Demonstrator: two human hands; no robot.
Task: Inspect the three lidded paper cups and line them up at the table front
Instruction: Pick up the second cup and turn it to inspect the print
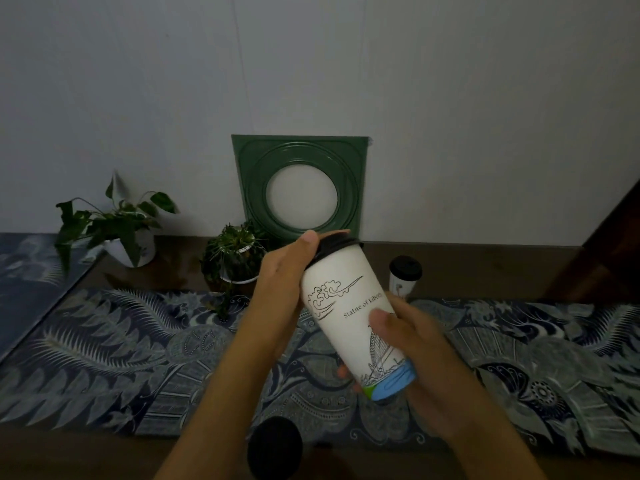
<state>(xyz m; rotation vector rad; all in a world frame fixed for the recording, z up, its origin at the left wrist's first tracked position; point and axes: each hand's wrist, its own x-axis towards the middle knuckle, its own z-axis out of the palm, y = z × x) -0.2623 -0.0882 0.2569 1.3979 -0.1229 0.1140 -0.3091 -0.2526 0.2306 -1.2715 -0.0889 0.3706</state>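
A tall white paper cup [346,299] with a black lid, line drawings and a blue band at its base is held tilted above the table, lid end away from me. My left hand [284,289] grips its upper part, thumb by the lid rim. My right hand [412,348] wraps its lower part, thumb across the print. A second lidded cup [403,277] stands upright at the back, right of centre. At the table front a third cup shows only its black lid [274,448], under my left forearm.
A patterned blue runner [121,358] covers the wooden table. Two potted plants [117,230] [235,258] stand at the back left and centre. A green square frame [299,188] leans against the white wall. Dark wooden furniture [609,251] rises at the right.
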